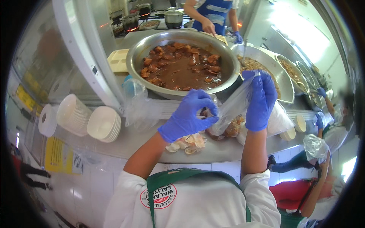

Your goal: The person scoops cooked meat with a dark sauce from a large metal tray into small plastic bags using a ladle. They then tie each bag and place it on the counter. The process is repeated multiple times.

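Both hands wear blue disposable gloves. My right hand (261,99), raised on the right, pinches the upper end of a clear plastic bag (232,104), which slants down to the left. My left hand (191,115) has its thumb and fingers curled into a ring beside the bag; whether they grip its edge is unclear. Below the hands, a bagged portion of brown food (234,126) rests on the steel counter (228,152), next to a crumpled pale bundle (188,143). Beyond them stands a large steel basin (231,68) of meat pieces in dark brown sauce (182,72).
Stacked white bowls (104,122) and a paper roll (47,121) stand left. Loose clear bags (139,108) lie near the basin. A wide pan (285,82) holds more food. An aproned co-worker (212,14) works opposite; other people (305,193) are at right.
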Demonstrator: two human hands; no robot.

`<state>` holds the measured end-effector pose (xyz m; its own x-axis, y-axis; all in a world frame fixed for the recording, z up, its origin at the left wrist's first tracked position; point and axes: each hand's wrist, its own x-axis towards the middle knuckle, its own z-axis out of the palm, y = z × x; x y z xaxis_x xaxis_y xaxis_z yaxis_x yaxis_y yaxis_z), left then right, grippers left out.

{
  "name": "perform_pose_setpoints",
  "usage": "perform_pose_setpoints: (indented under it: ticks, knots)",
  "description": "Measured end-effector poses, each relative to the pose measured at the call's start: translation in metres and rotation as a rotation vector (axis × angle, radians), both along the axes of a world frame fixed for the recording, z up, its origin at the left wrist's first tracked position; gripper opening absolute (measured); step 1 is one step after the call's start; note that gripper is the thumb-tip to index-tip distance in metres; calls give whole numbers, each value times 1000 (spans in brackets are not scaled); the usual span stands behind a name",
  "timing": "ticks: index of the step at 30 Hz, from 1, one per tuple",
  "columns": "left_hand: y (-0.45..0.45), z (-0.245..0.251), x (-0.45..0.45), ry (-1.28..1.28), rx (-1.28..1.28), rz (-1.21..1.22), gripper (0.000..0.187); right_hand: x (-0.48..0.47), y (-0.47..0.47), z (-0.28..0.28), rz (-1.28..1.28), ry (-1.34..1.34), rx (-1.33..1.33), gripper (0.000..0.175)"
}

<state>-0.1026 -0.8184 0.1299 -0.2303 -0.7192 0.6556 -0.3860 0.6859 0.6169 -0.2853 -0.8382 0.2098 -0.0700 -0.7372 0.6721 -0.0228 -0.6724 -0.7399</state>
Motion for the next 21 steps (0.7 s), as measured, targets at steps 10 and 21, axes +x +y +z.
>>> perform_pose_setpoints:
  ticks: [10,21]
  knots:
    - [-37,39,0,798,368,-203,13,-26,-93,23,-12,-149,291,26]
    - [-56,44,2,981,270,39,21,38,8,-9,-214,710,-101,25]
